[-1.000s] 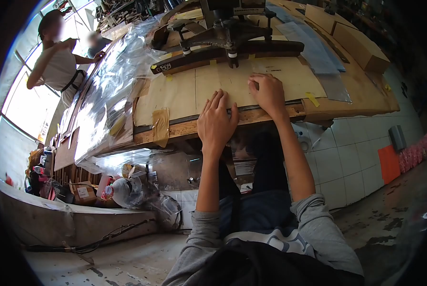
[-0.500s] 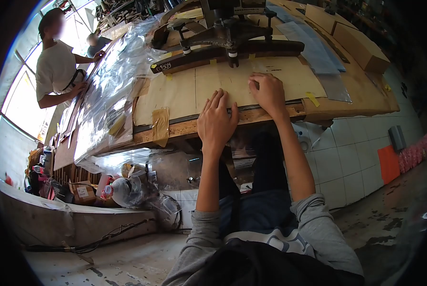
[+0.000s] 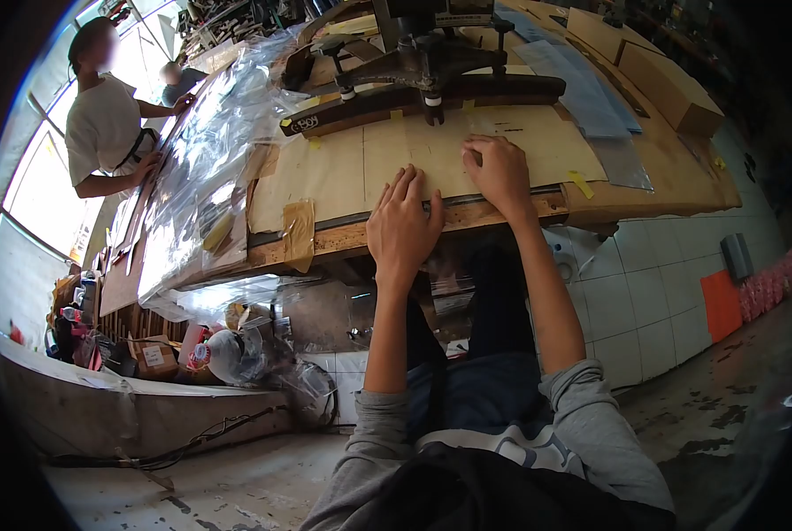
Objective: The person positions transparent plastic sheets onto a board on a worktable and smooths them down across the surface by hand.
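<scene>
My left hand (image 3: 402,223) lies on the front edge of a pale board (image 3: 325,173), fingers stretched out, thumb apart, holding nothing. To its right, my right hand (image 3: 499,177) rests on the same board with its fingers curled and pressed together; whether anything small is under them is hidden. Beyond both hands, a dark curved bar (image 3: 502,91) on a metal press frame (image 3: 422,66) stands over the board. Brown tape (image 3: 298,234) hangs over the board's front edge at the left, and a yellow tape piece (image 3: 580,184) sticks near the right end.
Clear plastic sheeting (image 3: 201,177) covers the table's left side. Bluish plastic sheets (image 3: 582,97) and a cardboard box (image 3: 670,88) are at the right. One person (image 3: 108,124) stands at the far left, another (image 3: 181,81) behind. Bottles and boxes (image 3: 153,356) lie below left.
The nearer person at the left has lowered a raised arm to the table edge. My hands have stayed in place on the board.
</scene>
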`<state>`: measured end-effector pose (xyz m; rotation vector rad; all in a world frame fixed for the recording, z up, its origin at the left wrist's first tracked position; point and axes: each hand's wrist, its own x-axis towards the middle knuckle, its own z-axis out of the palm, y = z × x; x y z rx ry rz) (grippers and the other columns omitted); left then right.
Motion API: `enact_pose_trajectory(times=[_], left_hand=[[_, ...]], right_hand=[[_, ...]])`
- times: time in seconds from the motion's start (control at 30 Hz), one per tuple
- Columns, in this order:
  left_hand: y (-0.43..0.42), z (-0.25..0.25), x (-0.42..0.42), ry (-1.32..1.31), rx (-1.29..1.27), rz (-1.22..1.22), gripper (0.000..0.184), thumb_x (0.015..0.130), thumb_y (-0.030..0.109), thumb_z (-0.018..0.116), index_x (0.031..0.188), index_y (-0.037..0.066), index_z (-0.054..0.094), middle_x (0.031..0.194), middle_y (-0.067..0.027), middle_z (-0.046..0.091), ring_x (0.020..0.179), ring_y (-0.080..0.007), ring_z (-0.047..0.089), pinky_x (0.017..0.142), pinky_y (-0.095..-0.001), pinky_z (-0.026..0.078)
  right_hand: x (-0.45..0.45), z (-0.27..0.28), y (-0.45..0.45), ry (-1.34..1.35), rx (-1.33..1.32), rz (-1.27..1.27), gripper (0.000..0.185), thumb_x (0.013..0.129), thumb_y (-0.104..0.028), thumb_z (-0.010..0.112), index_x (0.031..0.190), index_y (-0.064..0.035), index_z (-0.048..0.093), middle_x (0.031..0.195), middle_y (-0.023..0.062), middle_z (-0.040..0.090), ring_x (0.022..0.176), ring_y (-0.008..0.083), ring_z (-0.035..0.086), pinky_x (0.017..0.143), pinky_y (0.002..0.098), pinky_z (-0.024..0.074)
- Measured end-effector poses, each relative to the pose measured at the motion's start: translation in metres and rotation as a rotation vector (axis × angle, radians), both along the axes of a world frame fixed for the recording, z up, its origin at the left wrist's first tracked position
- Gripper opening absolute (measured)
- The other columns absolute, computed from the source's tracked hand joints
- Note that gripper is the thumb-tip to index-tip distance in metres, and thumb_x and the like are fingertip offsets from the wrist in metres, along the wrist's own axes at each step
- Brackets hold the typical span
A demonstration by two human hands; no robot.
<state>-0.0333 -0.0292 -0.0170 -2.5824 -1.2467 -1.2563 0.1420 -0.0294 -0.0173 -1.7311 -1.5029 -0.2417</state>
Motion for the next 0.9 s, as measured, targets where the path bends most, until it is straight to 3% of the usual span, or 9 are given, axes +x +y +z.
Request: enact_pose_trajectory(times=[0.27,0.47,0.67,0.77,0.9], left_hand=[[-0.001,0.001,-0.001,0.020,-0.037,-0.023,0.041,0.087,0.031,0.056,0.115,0.001,0.060,0.124,-0.0168,0.058,0.119,-0.0275,0.052,0.104,-0.0402,0.038],[-0.012,0.017,-0.014,0.270,-0.005,-0.276,0.059,0.077,0.053,0.065,0.123,0.017,0.057,0.135,-0.0113,0.049,0.128,-0.0249,0.043,0.110,-0.0459,0.028],[-0.003,0.014,-0.016,0.225,-0.088,-0.373,0.060,0.072,0.049,0.069,0.123,0.019,0.057,0.134,-0.0085,0.050,0.127,-0.0234,0.044,0.108,-0.0440,0.032],[-0.001,0.015,-0.018,0.169,-0.088,-0.441,0.052,0.077,0.041,0.068,0.121,0.017,0.058,0.126,-0.0078,0.057,0.119,-0.0258,0.051,0.106,-0.0418,0.035],[0.001,0.015,-0.018,0.045,-0.317,-0.440,0.036,0.083,0.031,0.063,0.114,0.013,0.059,0.110,-0.0056,0.065,0.102,-0.0276,0.060,0.089,-0.0391,0.046]], right_hand=[[0.000,0.000,0.000,-0.009,-0.018,-0.001,0.021,0.083,-0.022,0.060,0.092,-0.0055,0.070,0.097,0.0069,0.068,0.097,0.0239,0.060,0.092,0.0400,0.0402],[0.001,-0.001,-0.001,-0.034,0.020,-0.001,0.024,0.083,-0.022,0.061,0.096,-0.0042,0.069,0.099,0.0100,0.068,0.098,0.0256,0.061,0.091,0.0405,0.0417],[0.002,0.000,-0.003,-0.043,0.066,0.014,0.026,0.082,-0.020,0.062,0.097,-0.0002,0.067,0.097,0.0146,0.067,0.092,0.0302,0.063,0.088,0.0403,0.0453],[0.001,0.001,-0.003,0.007,0.098,0.015,0.026,0.082,-0.020,0.062,0.096,0.0020,0.067,0.096,0.0171,0.067,0.091,0.0330,0.063,0.086,0.0401,0.0475],[0.002,0.003,-0.003,0.079,0.099,0.014,0.026,0.084,-0.020,0.061,0.095,0.0027,0.067,0.094,0.0191,0.067,0.091,0.0343,0.063,0.084,0.0400,0.0482]])
